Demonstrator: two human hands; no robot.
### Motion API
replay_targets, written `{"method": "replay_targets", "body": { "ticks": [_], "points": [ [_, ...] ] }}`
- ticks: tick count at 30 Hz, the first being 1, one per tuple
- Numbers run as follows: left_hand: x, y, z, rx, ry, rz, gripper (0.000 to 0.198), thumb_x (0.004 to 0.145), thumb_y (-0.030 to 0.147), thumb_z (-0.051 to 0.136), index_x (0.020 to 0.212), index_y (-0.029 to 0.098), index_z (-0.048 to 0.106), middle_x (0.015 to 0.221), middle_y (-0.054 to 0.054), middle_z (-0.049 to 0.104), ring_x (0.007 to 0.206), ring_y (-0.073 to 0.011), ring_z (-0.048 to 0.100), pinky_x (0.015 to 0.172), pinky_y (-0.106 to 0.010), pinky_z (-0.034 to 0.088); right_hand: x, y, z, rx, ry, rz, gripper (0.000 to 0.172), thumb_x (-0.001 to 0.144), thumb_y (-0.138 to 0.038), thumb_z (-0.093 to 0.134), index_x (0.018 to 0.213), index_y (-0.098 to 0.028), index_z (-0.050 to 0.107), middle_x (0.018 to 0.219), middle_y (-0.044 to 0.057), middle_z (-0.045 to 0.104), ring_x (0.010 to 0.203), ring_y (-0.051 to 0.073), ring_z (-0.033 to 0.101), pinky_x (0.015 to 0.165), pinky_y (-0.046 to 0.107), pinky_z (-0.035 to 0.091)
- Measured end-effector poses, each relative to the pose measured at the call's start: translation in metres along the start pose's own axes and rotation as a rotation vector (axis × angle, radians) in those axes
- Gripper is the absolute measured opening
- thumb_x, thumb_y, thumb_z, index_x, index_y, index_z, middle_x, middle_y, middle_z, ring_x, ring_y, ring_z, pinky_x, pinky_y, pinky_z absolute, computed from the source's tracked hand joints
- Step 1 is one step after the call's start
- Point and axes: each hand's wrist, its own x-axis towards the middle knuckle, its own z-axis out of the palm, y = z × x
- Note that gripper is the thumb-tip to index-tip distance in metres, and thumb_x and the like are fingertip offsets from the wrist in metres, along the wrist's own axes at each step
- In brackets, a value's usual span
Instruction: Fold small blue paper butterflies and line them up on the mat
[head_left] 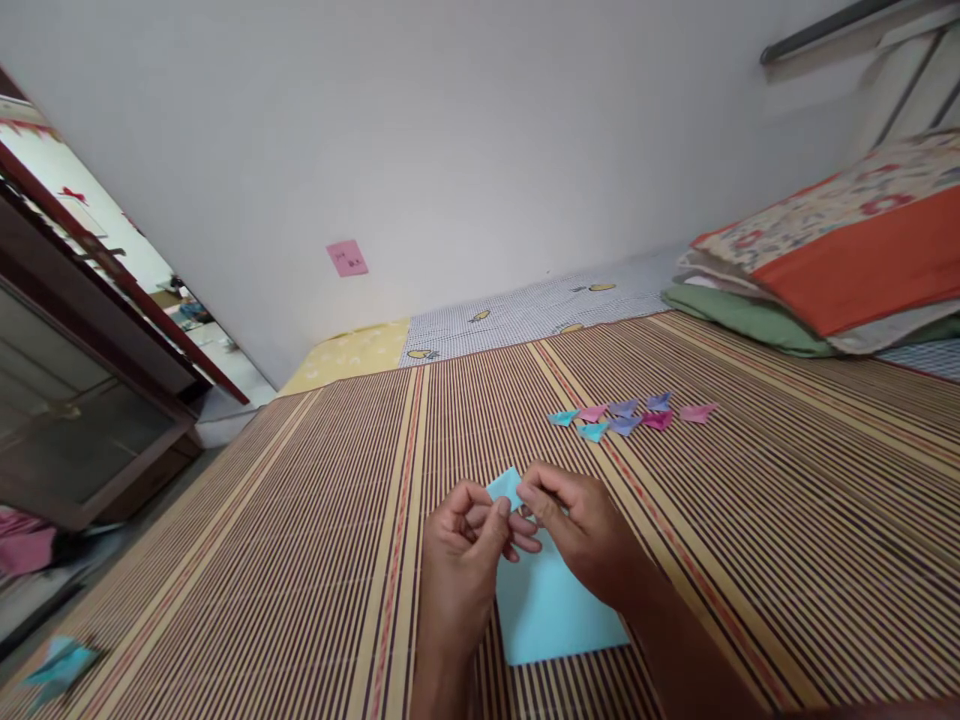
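Note:
A small folded piece of light blue paper (505, 487) is pinched between both hands. My left hand (466, 535) grips its lower left side with thumb and fingers, and my right hand (574, 515) pinches its right corner. Below them a larger light blue sheet of paper (559, 610) lies flat on the striped mat, its upper part partly covered by my hands. Beyond my right hand, several small folded paper pieces sit in two rows, among them a turquoise one (592, 432), a magenta one (658, 420) and a pink one (699, 412).
The striped mat (300, 540) spreads over the bed up to a patterned sheet (510, 310) along the wall. Folded bedding (847, 260) is piled at the right. Blue paper scraps (61, 662) lie at the lower left edge. A pink note (347, 258) is on the wall.

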Motion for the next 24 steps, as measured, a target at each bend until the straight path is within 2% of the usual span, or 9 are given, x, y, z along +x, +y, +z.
{"method": "replay_targets", "body": {
  "ticks": [4,9,15,20,24],
  "points": [
    [0.0,0.001,0.001,0.033,-0.061,-0.047,0.034,0.083,0.039,0.075,0.073,0.019,0.05,0.064,-0.004,0.076,0.051,-0.0149,0.069,0.049,-0.021,0.045,0.0,-0.002,0.001,0.049,0.081,0.027,0.024,0.098,-0.032,0.053,0.078,-0.02,0.059,0.066,-0.003,0.053,0.06,0.013,0.049,0.057,0.026,0.038],
    [0.0,0.001,-0.002,0.043,-0.141,-0.102,0.033,0.084,0.04,0.074,0.074,0.018,0.052,0.067,-0.006,0.076,0.054,-0.0154,0.07,0.051,-0.021,0.046,0.0,-0.004,-0.001,0.045,0.106,0.024,0.026,0.095,-0.027,0.056,0.07,-0.02,0.055,0.062,-0.004,0.049,0.056,0.012,0.045,0.053,0.025,0.036],
    [0.002,-0.006,-0.008,0.052,-0.282,-0.141,0.032,0.088,0.043,0.07,0.077,0.014,0.063,0.071,-0.01,0.076,0.055,-0.0158,0.07,0.051,-0.022,0.045,0.0,0.001,0.0,0.044,0.139,-0.025,0.024,0.094,-0.025,0.055,0.071,-0.02,0.054,0.065,-0.004,0.049,0.058,0.012,0.046,0.054,0.025,0.036],
    [0.001,-0.011,-0.007,0.109,-0.242,-0.064,0.031,0.09,0.04,0.069,0.074,0.014,0.064,0.062,-0.004,0.071,0.05,-0.0106,0.061,0.051,-0.021,0.039,0.001,0.007,-0.003,0.106,0.063,-0.011,0.026,0.096,-0.029,0.055,0.072,-0.019,0.055,0.063,-0.005,0.047,0.058,0.011,0.044,0.054,0.025,0.034],
    [0.0,-0.012,-0.005,0.195,-0.227,-0.013,0.031,0.091,0.039,0.067,0.072,0.015,0.064,0.061,-0.003,0.068,0.053,-0.0112,0.059,0.056,-0.023,0.043,0.002,0.008,-0.007,0.138,0.032,-0.001,0.03,0.097,-0.031,0.055,0.069,-0.019,0.054,0.062,-0.005,0.045,0.057,0.011,0.042,0.053,0.024,0.033]
  ]
}}
